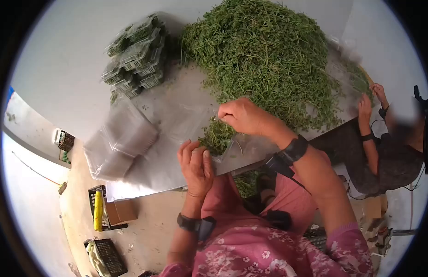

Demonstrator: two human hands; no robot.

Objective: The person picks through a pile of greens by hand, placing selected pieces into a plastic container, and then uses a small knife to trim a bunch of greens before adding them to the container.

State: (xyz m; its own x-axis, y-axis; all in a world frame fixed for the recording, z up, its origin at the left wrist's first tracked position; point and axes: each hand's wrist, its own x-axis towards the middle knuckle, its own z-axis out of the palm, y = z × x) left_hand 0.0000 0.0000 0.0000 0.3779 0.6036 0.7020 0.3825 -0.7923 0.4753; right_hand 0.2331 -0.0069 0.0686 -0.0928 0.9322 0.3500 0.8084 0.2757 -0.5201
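Herbs (217,136), stringy green, in right hand (244,116)

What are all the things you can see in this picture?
herb heap: one, green, top middle of table
table: one, grey, centre
filled packs: one stack, clear with green inside, table's upper left
empty packaging: one pile, see-through, table's left
small bunch: one, green, near table's edge
clear pack: one, see-through, under the small bunch
crates: three, black, floor at left
cardboard box: one, brown, beside a crate
co-worker: one, dark clothes, right, hands on table
wristbands: two, black, person's wrists
left hand: grips clear pack's edge
right hand: curled over small bunch
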